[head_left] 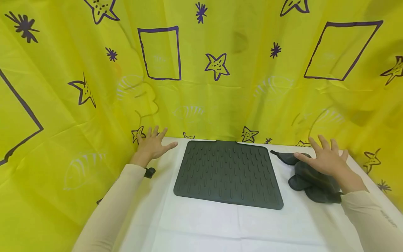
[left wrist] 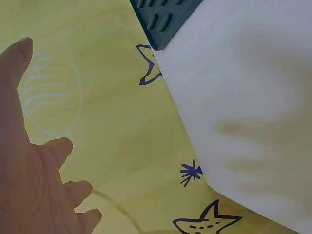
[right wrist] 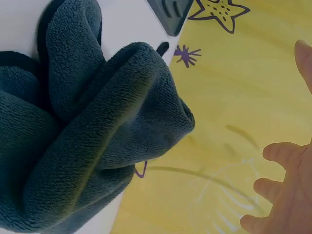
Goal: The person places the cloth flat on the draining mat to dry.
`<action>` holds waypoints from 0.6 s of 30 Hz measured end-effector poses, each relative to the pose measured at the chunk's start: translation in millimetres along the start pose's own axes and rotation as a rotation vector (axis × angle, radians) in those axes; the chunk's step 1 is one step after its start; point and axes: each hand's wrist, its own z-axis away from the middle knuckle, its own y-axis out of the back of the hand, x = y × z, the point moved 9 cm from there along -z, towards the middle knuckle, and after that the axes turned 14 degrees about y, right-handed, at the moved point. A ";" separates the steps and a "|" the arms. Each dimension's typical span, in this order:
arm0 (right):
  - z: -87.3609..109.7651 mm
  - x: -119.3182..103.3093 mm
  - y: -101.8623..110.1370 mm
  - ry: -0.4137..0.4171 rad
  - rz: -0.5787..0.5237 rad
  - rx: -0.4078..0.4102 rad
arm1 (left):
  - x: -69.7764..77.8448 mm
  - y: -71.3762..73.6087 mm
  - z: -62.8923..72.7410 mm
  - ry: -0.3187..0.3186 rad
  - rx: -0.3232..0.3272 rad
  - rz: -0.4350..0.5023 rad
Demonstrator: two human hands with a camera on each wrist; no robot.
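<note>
A dark grey ribbed drying mat (head_left: 228,175) lies flat on the white table, its far edge close to the yellow curtain. To its right is a crumpled dark cloth (right wrist: 97,126), fuzzy and grey-blue in the right wrist view, with a small hanging loop. My left hand (head_left: 151,146) hovers left of the mat, fingers spread, holding nothing. Above the cloth my right hand (head_left: 329,159) is held with fingers spread and nothing in it; it covers part of the cloth in the head view. In the left wrist view a corner of the mat shows at the top.
A yellow curtain (head_left: 195,94) with purple stars and squares surrounds the table at the back and sides. White cloth covers the table (head_left: 201,220), with faint creases near the front. A black strap with a small device (head_left: 150,172) sits on the left wrist.
</note>
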 end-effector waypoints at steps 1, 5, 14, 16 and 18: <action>0.0 0.0 -1.0 0.001 0.001 -0.001 | -0.1 -0.3 0.3 0.000 0.004 -0.002; 0.9 0.7 -5.2 0.001 0.004 -0.012 | -0.1 -1.7 1.3 0.002 0.010 -0.011; 7.3 -5.5 -10.5 0.006 -0.001 0.007 | 4.1 -5.8 9.6 0.004 0.000 -0.012; 9.5 -8.7 -12.6 0.014 0.004 0.018 | 5.4 -7.9 13.6 0.006 -0.007 -0.004; 12.1 -12.0 -14.5 0.018 0.012 0.031 | 6.5 -9.2 17.7 0.005 -0.004 0.011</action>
